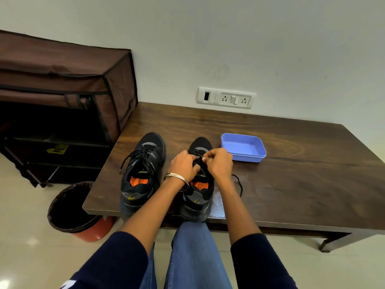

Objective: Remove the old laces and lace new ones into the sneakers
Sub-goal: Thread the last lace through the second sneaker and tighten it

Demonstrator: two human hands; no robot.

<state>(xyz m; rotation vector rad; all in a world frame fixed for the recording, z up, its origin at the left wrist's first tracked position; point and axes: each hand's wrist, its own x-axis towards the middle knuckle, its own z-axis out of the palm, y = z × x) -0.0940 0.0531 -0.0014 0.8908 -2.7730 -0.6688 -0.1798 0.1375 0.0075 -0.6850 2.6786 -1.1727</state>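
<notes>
Two black sneakers with orange insoles stand side by side on the dark wooden table point(291, 184), toes away from me. The left sneaker point(143, 170) is laced with a black lace whose loose end hangs off its left side. Over the laces of the right sneaker point(198, 197) both hands work close together. My left hand point(184, 165), with metal bangles at the wrist, pinches the black lace near the eyelets. My right hand point(219, 163) pinches the lace from the right. A loose black lace end point(239, 183) trails on the table to the right of that shoe.
An empty blue plastic tray point(243, 147) sits just right of the right sneaker's toe. A brown fabric shoe rack point(62, 101) stands left of the table. A lined orange bin point(77, 211) is on the floor by the table's near-left corner. A wall socket panel point(227, 98) is behind.
</notes>
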